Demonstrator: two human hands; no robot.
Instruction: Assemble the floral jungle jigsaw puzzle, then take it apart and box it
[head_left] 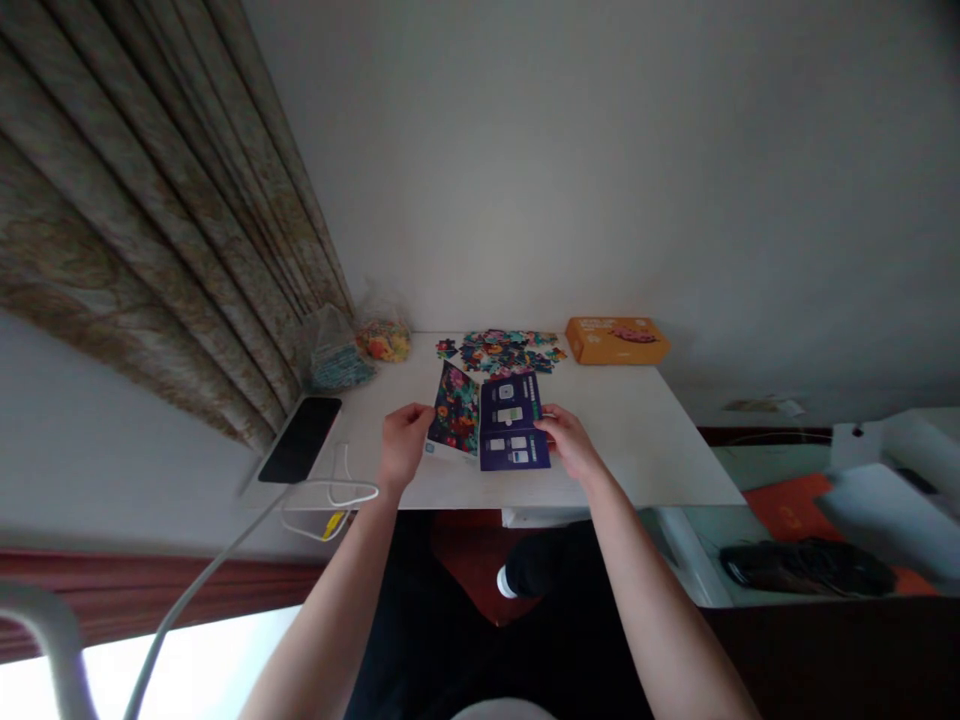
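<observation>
A folded leaflet (516, 445) is spread between my two hands above the white table. Its left panel carries a dark floral picture, and its right panel is purple with small white diagrams. My left hand (405, 440) pinches the left edge of it. On the opposite side, my right hand (570, 438) grips the right edge, thumb on top. Just beyond the leaflet lies a heap of loose, colourful jigsaw pieces (502, 350), partly hidden by its upper edge.
An orange box (617, 342) stands at the table's back right. Two clear bags of pieces, one bluish (341, 366) and one yellow-orange (384, 340), sit at the back left. A black phone (301, 440) and a white cable (330, 483) lie along the left edge, beside the curtain (187, 170).
</observation>
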